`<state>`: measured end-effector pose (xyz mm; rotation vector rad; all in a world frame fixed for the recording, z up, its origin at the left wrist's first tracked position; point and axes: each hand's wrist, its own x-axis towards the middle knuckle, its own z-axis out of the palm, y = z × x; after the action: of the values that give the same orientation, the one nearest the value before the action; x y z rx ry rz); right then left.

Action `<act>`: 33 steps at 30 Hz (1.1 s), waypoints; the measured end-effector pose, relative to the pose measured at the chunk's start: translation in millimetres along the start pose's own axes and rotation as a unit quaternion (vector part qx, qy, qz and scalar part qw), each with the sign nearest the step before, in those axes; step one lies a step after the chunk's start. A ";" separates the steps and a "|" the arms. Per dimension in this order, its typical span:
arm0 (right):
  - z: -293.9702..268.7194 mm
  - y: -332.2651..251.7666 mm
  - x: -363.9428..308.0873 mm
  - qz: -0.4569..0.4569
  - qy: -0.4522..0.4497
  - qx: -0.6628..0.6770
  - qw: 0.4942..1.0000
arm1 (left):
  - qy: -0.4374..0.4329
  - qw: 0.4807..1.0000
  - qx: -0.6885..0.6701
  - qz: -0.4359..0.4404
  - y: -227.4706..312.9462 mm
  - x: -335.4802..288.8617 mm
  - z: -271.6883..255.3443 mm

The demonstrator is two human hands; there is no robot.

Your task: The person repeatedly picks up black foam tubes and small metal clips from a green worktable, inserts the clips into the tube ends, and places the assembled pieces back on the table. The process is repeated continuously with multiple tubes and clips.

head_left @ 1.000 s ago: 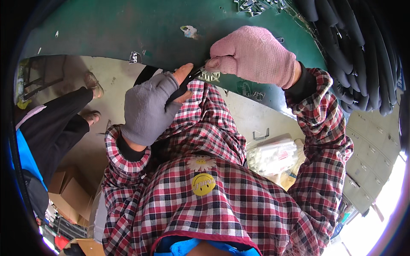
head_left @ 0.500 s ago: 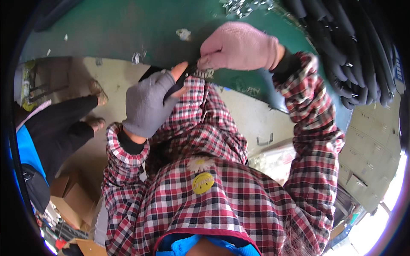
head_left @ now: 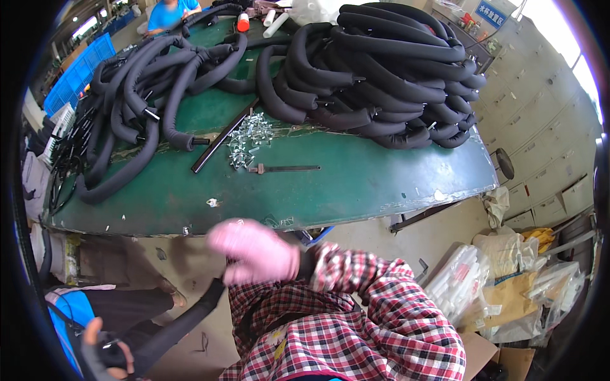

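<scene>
My left hand (head_left: 100,357), in a grey glove with bare fingertips, is at the lower left, closed around one end of a black foam-covered tube (head_left: 175,330). The tube slants up to the right, beside my body. At its upper end is my right hand (head_left: 257,251), in a pink glove and smeared by motion. The right thumb is against or in front of that end; whether the fingers grip it cannot be made out. Both hands are on the near side of the green table (head_left: 356,178).
Black foam-covered tubes lie heaped at right (head_left: 394,76) and left (head_left: 136,82). Between them are small shiny metal parts (head_left: 244,143), a dark rod (head_left: 219,140) and a dark metal tool (head_left: 289,168). A person's legs (head_left: 136,311) are at lower left; plastic-wrapped bundles (head_left: 460,279) lie right.
The view has tilted up, showing more of the table. My hands have moved apart: the left to the lower left, the right lower and leftward. The black tube now stretches between them.
</scene>
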<state>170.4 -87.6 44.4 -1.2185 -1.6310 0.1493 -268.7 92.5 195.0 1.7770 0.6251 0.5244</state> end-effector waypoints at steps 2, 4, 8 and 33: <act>46.2 -36.2 -5.5 -0.068 -0.083 0.033 0.994 | 0.017 0.996 -0.034 0.078 30.7 21.6 -14.7; 58.4 -67.2 4.7 -0.094 -0.165 -0.069 0.979 | 0.007 0.989 -0.096 0.115 66.8 67.8 -11.8; 0.6 -42.7 21.8 0.088 -0.139 -0.135 0.977 | -0.159 0.941 -0.287 0.081 84.3 175.2 8.6; -251.6 206.7 134.4 0.160 0.100 -0.669 0.719 | 0.160 0.858 0.469 0.138 -143.8 446.8 171.2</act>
<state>504.0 -0.2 116.2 -2.4642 -1.1796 -1.1222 157.5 291.8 27.0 2.7633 0.9652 0.8029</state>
